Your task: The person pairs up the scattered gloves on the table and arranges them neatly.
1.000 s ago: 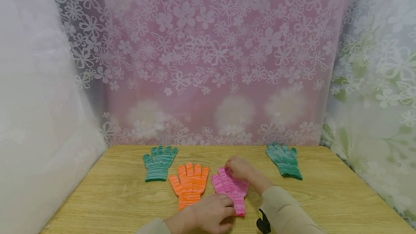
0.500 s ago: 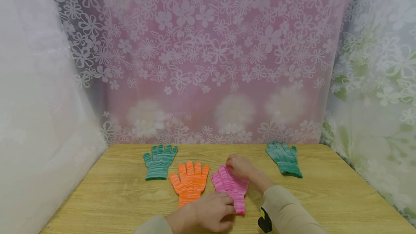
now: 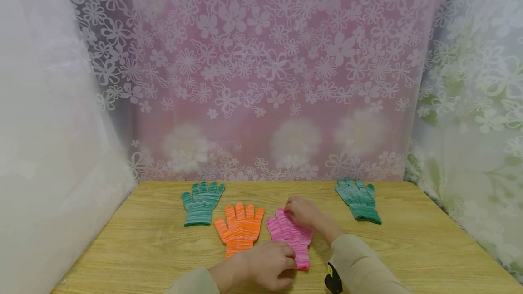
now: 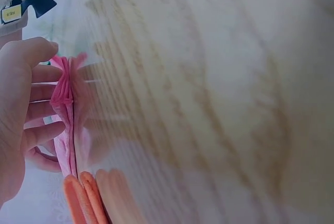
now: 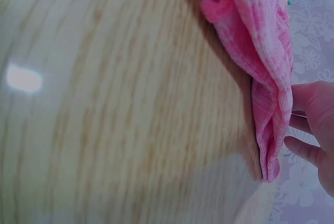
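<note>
A pink-and-white knit glove (image 3: 300, 242) lies on the wooden table, its cuff toward the near edge. My left hand (image 3: 271, 262) reaches over its lower part, with the fingertips at the cuff. In the left wrist view, the fingers (image 4: 44, 93) extend loosely against the glove's side, which looks bunched. My right hand (image 3: 303, 211) is at the far end, touching the glove's finger section and hiding some of it. The right wrist view shows the right thumb and fingers (image 5: 305, 150) spread, tips close against the glove. An orange glove (image 3: 240, 228) lies just left, its cuff partly covered by my left hand.
A green glove (image 3: 202, 204) lies at the back left of the table (image 3: 135, 248), another green glove (image 3: 361, 201) at the back right. Flower-patterned curtains (image 3: 265, 71) enclose the back and sides. A black strap device (image 3: 333, 278) sits by the right sleeve.
Both hands stay at the pink glove with almost no movement. The gloves keep their places, and only the head view shifts slightly.
</note>
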The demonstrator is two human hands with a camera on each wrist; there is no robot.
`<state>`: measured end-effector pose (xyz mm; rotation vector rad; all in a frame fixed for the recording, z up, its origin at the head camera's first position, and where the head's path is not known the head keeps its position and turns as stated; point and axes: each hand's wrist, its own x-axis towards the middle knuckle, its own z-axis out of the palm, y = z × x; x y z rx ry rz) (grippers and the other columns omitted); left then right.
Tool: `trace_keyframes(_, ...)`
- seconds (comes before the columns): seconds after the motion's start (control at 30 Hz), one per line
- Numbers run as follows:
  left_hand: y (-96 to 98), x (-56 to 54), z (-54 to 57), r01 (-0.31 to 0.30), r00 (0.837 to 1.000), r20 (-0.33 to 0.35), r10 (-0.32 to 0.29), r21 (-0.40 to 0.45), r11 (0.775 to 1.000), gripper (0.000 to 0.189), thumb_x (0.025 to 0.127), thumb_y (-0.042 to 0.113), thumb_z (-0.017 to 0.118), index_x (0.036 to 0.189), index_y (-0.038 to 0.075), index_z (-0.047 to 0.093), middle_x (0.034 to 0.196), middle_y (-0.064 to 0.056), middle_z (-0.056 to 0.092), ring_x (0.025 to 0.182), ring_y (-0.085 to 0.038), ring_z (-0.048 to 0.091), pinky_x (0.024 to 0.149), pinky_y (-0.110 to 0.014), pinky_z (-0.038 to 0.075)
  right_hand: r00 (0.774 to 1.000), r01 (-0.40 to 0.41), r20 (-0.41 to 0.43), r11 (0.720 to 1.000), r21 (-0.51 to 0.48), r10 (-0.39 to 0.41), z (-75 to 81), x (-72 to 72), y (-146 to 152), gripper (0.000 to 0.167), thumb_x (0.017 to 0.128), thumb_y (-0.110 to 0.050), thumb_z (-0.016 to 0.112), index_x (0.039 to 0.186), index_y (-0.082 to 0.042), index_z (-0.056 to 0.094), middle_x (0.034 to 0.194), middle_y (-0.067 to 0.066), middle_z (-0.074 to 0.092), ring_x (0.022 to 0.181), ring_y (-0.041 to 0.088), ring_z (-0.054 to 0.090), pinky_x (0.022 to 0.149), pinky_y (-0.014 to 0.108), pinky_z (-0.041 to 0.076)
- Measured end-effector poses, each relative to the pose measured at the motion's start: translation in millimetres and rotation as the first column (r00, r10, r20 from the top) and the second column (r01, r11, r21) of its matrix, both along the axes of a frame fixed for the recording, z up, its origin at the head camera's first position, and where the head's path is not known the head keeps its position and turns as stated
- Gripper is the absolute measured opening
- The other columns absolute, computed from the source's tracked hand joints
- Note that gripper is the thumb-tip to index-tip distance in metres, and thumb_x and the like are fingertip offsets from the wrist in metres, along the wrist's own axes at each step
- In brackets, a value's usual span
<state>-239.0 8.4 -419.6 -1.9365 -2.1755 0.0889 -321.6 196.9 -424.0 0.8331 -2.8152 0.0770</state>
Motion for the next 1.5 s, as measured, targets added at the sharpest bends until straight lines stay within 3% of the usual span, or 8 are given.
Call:
trace_keyframes(0.2,0.5,0.5,4.0,0.001,1.0,0.014,-0.001,-0.017,1.0,0.019,0.088,0.036,0.057,0.096,0.022,0.068,0.09,0.012,0.055,0.083,0.001,0.049,0.077,-0.011,0.038,1.0,0.004,-0.007,1.0,-0.012,-0.005,0.5,0.5,0,0.01,0.084,-0.009,0.064,0.088,-0.01,0.072,0.089,0.003,0.061,0.088,0.021,0.058,0.078,0.037,0.048)
trace_keyframes(0.53,1.8,0.4,7.0,-0.006,1.0,0.023,0.007,-0.043,0.999,0.02,0.089,0.036,0.056,0.097,0.023,0.068,0.091,0.013,0.055,0.082,0.003,0.049,0.075,-0.01,0.038,0.996,-0.07,-0.061,0.996,-0.048,0.067,8.5,-0.2,8,0.01,0.083,-0.003,0.063,0.08,-0.006,0.072,0.082,0.003,0.058,0.079,0.022,0.058,0.072,0.034,0.048)
trace_keyframes(0.77,1.4,0.9,7.1,-0.013,0.999,0.029,0.014,-0.041,0.999,0.02,0.089,0.036,0.055,0.097,0.023,0.068,0.091,0.013,0.055,0.082,0.003,0.048,0.075,-0.01,0.038,0.988,-0.11,-0.111,0.994,-0.008,0.109,9.7,-2.3,14,0.011,0.082,-0.001,0.063,0.079,-0.007,0.072,0.082,0.004,0.059,0.077,0.022,0.058,0.07,0.033,0.048)
trace_keyframes(1.0,0.9,2.6,5.5,-0.028,0.999,0.045,0.03,-0.046,0.999,0.022,0.09,0.038,0.054,0.101,0.024,0.067,0.094,0.013,0.055,0.086,0.003,0.049,0.077,-0.011,0.038,0.996,-0.055,-0.067,0.997,0.047,0.058,2.1,-2.0,11,0.012,0.086,-0.006,0.06,0.087,-0.009,0.072,0.092,0.004,0.062,0.09,0.023,0.059,0.08,0.037,0.047)
trace_keyframes(1.2,0.6,2.8,3.9,-0.021,0.999,0.033,0.022,-0.027,0.999,0.023,0.089,0.038,0.055,0.1,0.023,0.067,0.092,0.013,0.054,0.084,0.003,0.048,0.076,-0.011,0.038,0.995,-0.056,-0.077,0.997,0.057,0.06,-2.7,-0.6,11,0.014,0.087,-0.006,0.057,0.09,-0.007,0.07,0.095,0.006,0.063,0.093,0.025,0.059,0.081,0.038,0.047)
trace_keyframes(1.5,0.1,2.1,2.8,-0.01,1.0,-0.009,0.009,-0.015,1.0,0.022,0.088,0.039,0.056,0.096,0.022,0.066,0.088,0.013,0.053,0.081,0.001,0.047,0.074,-0.011,0.037,0.998,-0.038,-0.044,0.999,0.016,0.038,4.2,3.3,8,0.011,0.087,-0.007,0.06,0.092,-0.007,0.069,0.097,0.008,0.063,0.095,0.027,0.058,0.084,0.041,0.046)
